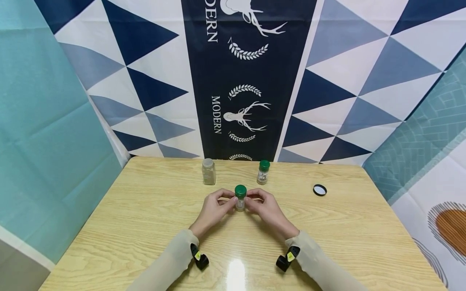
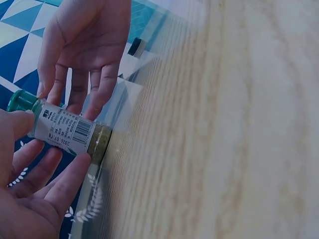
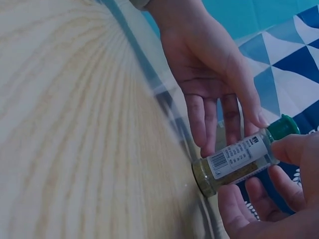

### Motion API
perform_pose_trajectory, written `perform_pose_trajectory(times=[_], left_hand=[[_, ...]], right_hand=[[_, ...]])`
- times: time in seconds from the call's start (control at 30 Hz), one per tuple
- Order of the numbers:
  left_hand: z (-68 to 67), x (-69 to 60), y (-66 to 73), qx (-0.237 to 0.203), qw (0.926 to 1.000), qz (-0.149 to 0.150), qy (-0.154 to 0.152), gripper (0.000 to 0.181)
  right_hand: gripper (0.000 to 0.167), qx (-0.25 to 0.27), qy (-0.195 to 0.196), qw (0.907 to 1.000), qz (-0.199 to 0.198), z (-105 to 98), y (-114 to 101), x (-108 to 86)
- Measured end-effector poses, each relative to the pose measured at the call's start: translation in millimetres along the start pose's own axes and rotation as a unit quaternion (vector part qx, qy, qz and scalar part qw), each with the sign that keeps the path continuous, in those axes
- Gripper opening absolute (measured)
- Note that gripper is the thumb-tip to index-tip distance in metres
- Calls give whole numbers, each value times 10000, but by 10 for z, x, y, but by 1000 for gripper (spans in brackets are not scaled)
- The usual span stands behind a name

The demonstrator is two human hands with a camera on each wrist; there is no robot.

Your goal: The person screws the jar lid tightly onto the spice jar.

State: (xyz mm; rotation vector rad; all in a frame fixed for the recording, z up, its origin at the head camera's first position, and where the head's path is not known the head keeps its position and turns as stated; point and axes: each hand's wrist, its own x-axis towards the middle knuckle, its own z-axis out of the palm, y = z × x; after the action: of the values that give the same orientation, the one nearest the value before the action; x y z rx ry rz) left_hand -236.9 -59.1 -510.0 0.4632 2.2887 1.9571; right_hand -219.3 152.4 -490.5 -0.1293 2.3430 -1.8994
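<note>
A small clear spice jar [image 1: 240, 203] with a green cap and a white barcode label stands upright on the wooden table, in front of me. From its left side my left hand [image 1: 215, 208] holds it between thumb and fingers. My right hand [image 1: 268, 207] holds the same jar from the right, its thumb near the cap. Greenish-brown contents show at the base of the spice jar [image 2: 65, 127] in the left wrist view. Seen from the right wrist, both hands flank the spice jar [image 3: 234, 159], and the label faces my side.
Behind the held jar stand a grey-capped jar [image 1: 209, 173] at left and another green-capped spice jar [image 1: 263, 173] at right. A black-rimmed round disc [image 1: 320, 190] lies farther right on the table [image 1: 145, 226]. Patterned cloth [image 1: 247, 81] hangs along the table's far edge.
</note>
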Motion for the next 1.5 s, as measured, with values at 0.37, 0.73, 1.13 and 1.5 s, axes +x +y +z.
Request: perform_pose_trajectory(times=[0.37,0.73,1.13,1.5], left_hand=[[2,107,2,40,9998,66,193,26],[-25,159,9,147,9998,22,164,28],[-37,242,22,314,9993,46,213,27],[-40,329,22,335,9988,105,334,27]], right_hand=[[32,35,61,10000,66,-1,-28,103],[33,126,189,9997,79,29,-23,155],[32,-124,236,9996,-20,32,-25,256],[33,-176,325,9993,-83,38,-39,415]])
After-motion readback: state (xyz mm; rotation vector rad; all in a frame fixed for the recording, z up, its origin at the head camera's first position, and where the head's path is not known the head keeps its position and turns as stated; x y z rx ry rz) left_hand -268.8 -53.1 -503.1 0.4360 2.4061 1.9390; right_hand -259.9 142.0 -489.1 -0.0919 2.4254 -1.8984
